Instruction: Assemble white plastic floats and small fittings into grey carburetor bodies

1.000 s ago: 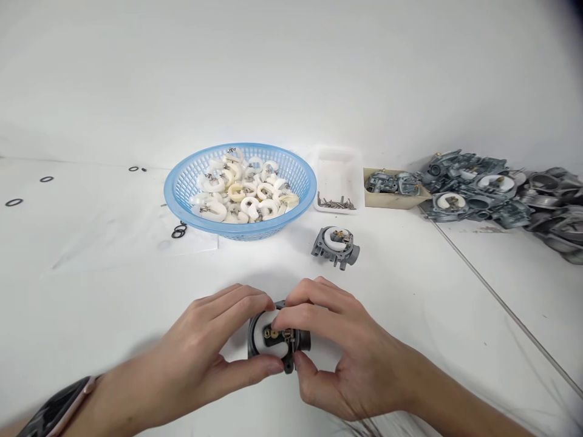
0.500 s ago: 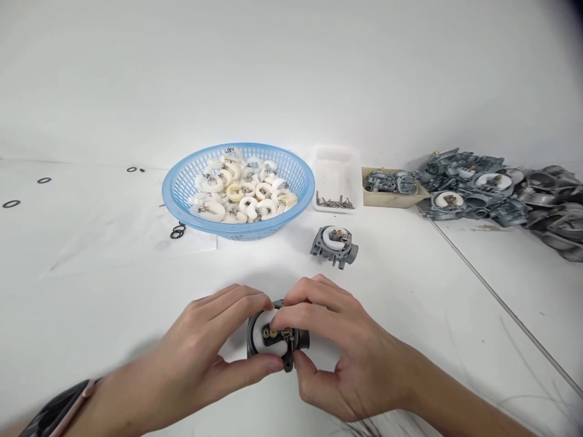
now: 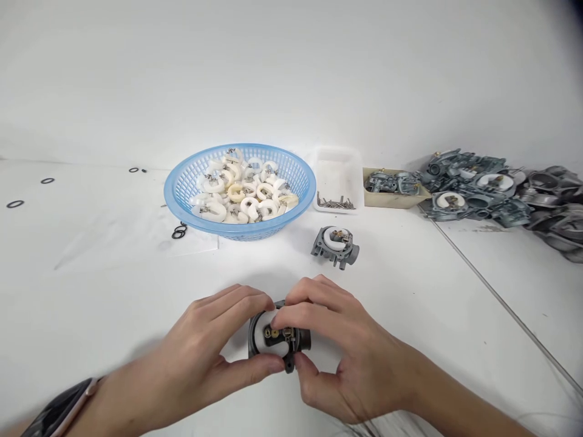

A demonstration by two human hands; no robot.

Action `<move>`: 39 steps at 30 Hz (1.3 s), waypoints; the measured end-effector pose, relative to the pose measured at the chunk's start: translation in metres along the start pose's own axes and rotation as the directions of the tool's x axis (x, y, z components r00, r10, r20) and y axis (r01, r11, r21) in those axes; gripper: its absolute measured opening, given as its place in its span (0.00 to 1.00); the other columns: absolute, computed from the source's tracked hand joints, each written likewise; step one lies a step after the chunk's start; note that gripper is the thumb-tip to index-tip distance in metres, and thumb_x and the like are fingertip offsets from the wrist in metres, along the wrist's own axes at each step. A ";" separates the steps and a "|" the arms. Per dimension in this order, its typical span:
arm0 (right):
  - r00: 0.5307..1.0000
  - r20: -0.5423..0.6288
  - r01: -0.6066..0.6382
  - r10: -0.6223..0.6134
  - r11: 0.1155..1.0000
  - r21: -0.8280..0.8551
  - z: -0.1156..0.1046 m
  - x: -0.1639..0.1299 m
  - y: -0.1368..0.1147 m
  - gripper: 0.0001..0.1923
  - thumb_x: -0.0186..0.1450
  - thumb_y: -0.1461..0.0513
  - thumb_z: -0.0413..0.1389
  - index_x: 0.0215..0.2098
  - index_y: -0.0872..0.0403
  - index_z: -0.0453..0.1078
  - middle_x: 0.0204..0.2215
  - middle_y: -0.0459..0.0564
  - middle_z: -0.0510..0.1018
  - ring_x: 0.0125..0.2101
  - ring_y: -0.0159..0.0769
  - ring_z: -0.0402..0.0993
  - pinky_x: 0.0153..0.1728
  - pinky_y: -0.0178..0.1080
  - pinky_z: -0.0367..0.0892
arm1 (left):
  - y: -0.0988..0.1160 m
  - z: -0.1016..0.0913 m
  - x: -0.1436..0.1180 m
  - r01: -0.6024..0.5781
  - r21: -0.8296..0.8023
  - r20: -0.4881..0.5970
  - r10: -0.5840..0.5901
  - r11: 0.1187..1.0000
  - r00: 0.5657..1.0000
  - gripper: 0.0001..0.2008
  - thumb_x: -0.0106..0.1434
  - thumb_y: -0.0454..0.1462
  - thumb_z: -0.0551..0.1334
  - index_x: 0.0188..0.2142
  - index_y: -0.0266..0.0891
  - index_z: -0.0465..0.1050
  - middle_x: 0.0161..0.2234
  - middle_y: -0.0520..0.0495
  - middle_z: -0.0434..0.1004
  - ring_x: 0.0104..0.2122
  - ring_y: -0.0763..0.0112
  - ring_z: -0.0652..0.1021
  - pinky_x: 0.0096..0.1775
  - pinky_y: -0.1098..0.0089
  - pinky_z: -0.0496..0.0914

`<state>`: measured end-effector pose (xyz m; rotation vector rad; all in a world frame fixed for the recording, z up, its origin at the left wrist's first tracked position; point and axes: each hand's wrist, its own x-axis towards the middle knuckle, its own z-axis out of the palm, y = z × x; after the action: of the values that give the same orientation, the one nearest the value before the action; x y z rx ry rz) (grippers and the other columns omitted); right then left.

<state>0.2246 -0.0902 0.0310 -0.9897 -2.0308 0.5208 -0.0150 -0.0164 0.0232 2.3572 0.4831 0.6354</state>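
Note:
A grey carburetor body (image 3: pixel 304 340) lies on the table between my hands, its bowl side facing up. Inside it sits a white C-shaped float (image 3: pixel 262 340) with brass jets (image 3: pixel 274 333) showing in its middle. My left hand (image 3: pixel 223 343) grips the body's left side, thumb at the near edge and fingers over the far edge. With my right hand (image 3: pixel 339 346) I hold its right side; the index fingertip touches the float area and the thumb presses near the lower right edge. Those fingertips partly cover the hinge side, so any pin there cannot be made out.
Beyond my hands stands another carburetor body (image 3: pixel 336 246) with a float. A blue basket (image 3: pixel 170 194) holds white floats. Behind are a white tray (image 3: pixel 339 161) of metal pins, a beige box (image 3: pixel 396 200) of carburetor parts and a carburetor heap (image 3: pixel 478 188). Black O-rings (image 3: pixel 179 231) lie left.
The whole view has shifted very slightly. Both hands keep the same grip on the carburetor body, with almost no visible movement.

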 end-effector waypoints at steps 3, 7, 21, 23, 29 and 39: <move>1.000 -0.015 0.001 -0.001 1.000 -0.005 0.001 -0.001 0.001 0.21 0.61 0.71 0.55 0.52 0.51 0.71 0.39 0.46 0.76 0.35 0.35 0.73 0.39 0.43 0.69 | 0.000 -0.001 0.001 -0.008 0.013 -0.007 0.008 1.000 1.000 0.15 0.77 0.45 0.68 0.57 0.46 0.69 0.43 0.50 0.81 0.37 0.68 0.83 0.39 0.73 0.77; 0.999 -0.039 -0.004 0.004 1.000 -0.010 0.004 -0.002 0.003 0.21 0.62 0.71 0.56 0.52 0.50 0.71 0.41 0.48 0.77 0.35 0.35 0.73 0.39 0.42 0.70 | 0.000 -0.001 0.002 -0.006 0.013 -0.012 0.006 1.000 1.000 0.13 0.77 0.45 0.67 0.54 0.46 0.70 0.43 0.50 0.81 0.37 0.68 0.82 0.38 0.73 0.77; 1.000 -0.014 -0.018 0.018 1.000 -0.016 0.001 -0.002 -0.002 0.22 0.62 0.71 0.56 0.53 0.49 0.70 0.40 0.47 0.77 0.35 0.37 0.74 0.41 0.43 0.71 | 0.002 -0.002 0.004 0.006 -0.006 0.003 -0.006 1.000 1.000 0.11 0.77 0.45 0.67 0.51 0.45 0.69 0.43 0.49 0.81 0.37 0.68 0.82 0.39 0.72 0.77; 0.999 -0.022 -0.028 0.027 0.999 -0.037 0.002 -0.001 0.000 0.22 0.62 0.71 0.57 0.53 0.50 0.70 0.40 0.48 0.77 0.35 0.36 0.73 0.40 0.43 0.71 | 0.002 -0.002 0.005 -0.004 0.001 -0.013 0.004 1.000 1.000 0.13 0.76 0.46 0.67 0.52 0.45 0.69 0.42 0.49 0.81 0.37 0.67 0.83 0.39 0.72 0.77; 1.000 -0.019 0.004 -0.005 0.999 -0.041 0.000 0.000 0.002 0.20 0.63 0.71 0.55 0.52 0.52 0.70 0.39 0.47 0.77 0.35 0.35 0.73 0.39 0.42 0.68 | 0.002 -0.002 0.001 0.027 0.001 -0.006 -0.027 1.000 1.000 0.11 0.75 0.43 0.68 0.50 0.45 0.69 0.43 0.50 0.82 0.37 0.66 0.83 0.39 0.73 0.78; 1.000 0.025 0.000 0.000 1.000 -0.015 -0.004 0.000 -0.003 0.23 0.60 0.70 0.55 0.53 0.48 0.69 0.38 0.46 0.75 0.32 0.36 0.71 0.38 0.42 0.69 | 0.003 -0.002 0.002 0.018 -0.007 0.006 -0.018 1.000 1.000 0.12 0.77 0.44 0.68 0.53 0.45 0.69 0.44 0.50 0.81 0.38 0.69 0.82 0.40 0.73 0.76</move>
<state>0.2262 -0.0918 0.0353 -0.9967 -2.0594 0.5210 -0.0138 -0.0163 0.0269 2.3451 0.4984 0.6208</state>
